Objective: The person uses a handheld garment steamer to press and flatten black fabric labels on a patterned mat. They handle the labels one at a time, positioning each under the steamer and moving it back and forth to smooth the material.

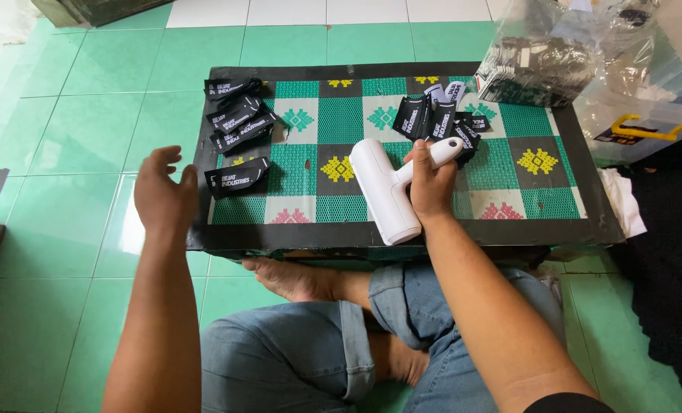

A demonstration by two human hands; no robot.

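My right hand (430, 183) grips the handle of a white T-shaped hand tool (385, 189), whose thick barrel lies across the low table (402, 233) near its front edge. Just beyond this hand sits a pile of black tags with white print (432, 118). My left hand (163, 195) hovers open with spread fingers at the table's left edge, holding nothing. Closest to it is a small bundle of black tags (237, 177). Several more tag bundles (237, 115) lie at the table's far left corner.
The table top is a woven mat of green, grey, yellow and pink squares with a black border. Clear plastic bags of dark items (543, 65) crowd the far right corner. Black cloth (666, 252) lies right. My crossed legs in jeans (341, 344) sit below; green tile floor (58, 153) surrounds.
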